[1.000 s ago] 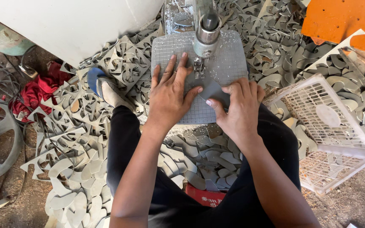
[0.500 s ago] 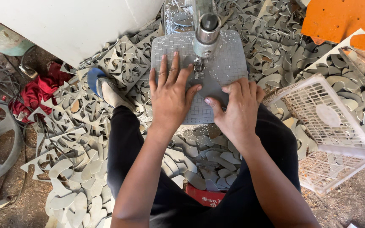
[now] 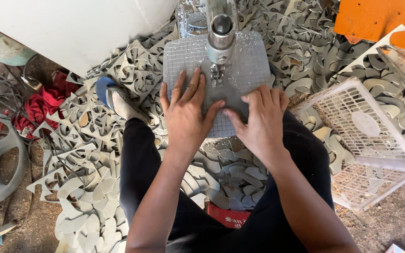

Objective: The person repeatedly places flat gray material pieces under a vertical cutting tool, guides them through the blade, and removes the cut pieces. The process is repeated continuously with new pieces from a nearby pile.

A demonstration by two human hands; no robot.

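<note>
Both hands (image 3: 223, 117) press a grey piece (image 3: 228, 98) beside the blade (image 3: 217, 75).

Basket (image 3: 366, 136) right of saw table (image 3: 183, 61); scraps (image 3: 85, 140) left.

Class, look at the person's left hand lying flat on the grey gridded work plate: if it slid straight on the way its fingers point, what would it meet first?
Probably the metal machine head above the gridded plate; the left hand points up and slightly right towards it, though height is unclear.
</note>
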